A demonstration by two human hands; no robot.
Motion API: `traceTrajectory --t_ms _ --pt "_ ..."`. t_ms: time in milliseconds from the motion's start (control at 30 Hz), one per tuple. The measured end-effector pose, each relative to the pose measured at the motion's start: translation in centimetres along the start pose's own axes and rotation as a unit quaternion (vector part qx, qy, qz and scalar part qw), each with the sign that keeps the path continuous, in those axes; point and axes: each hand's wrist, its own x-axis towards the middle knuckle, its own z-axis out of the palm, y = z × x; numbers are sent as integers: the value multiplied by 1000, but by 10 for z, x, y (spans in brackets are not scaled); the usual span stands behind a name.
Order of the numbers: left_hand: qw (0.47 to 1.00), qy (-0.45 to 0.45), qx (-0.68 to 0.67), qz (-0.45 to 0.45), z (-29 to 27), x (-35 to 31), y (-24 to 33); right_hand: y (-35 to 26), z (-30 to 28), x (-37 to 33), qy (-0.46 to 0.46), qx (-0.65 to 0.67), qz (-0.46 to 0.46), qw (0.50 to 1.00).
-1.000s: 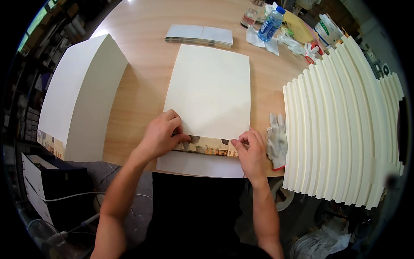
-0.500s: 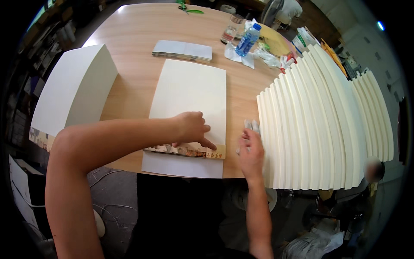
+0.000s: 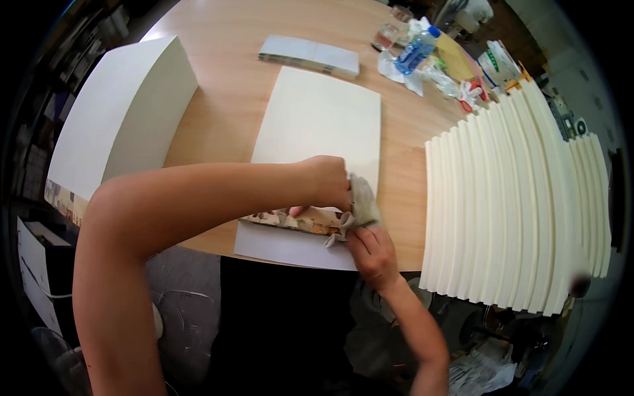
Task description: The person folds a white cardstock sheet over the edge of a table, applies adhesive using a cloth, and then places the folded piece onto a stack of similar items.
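Observation:
A large cream sheet or board [image 3: 323, 112] lies before me, a brown-and-tan printed strip [image 3: 317, 223] along its near edge. A whitish sheet [image 3: 290, 247] sticks out beneath that edge. My left hand [image 3: 325, 181] presses on the cream sheet just above the strip; one digit reaches down to it, apart from the rest, and the other fingertips are partly hidden. At the strip's right end, my right hand [image 3: 375, 256] is closed on a crumpled grey-white cloth [image 3: 363, 201], which touches the sheet next to my left fingers.
A tall cream stack [image 3: 125, 112] with a similar printed edge stands left. Rows of ridged cream stacks [image 3: 495, 211] fill the right. Beyond the sheet lies a small pile of white folded pieces [image 3: 309, 54]. A blue-capped bottle [image 3: 416, 53], a glass [image 3: 389, 32] and red-handled scissors [image 3: 469, 99] sit far right.
My right hand has moved left with the cloth, from beside the stacks onto the right end of the printed strip. My left index finger is no longer plainly seen. The view has shifted slightly.

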Motion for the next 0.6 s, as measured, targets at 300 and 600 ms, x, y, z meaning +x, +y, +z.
traceTrajectory --t_ms 300,600 --pt "998 -3 -29 -49 1 -2 -13 -107 90 136 60 41 -52 996" --pt "997 47 -54 -30 12 -13 -17 -23 27 51 -24 -11 -52 998"
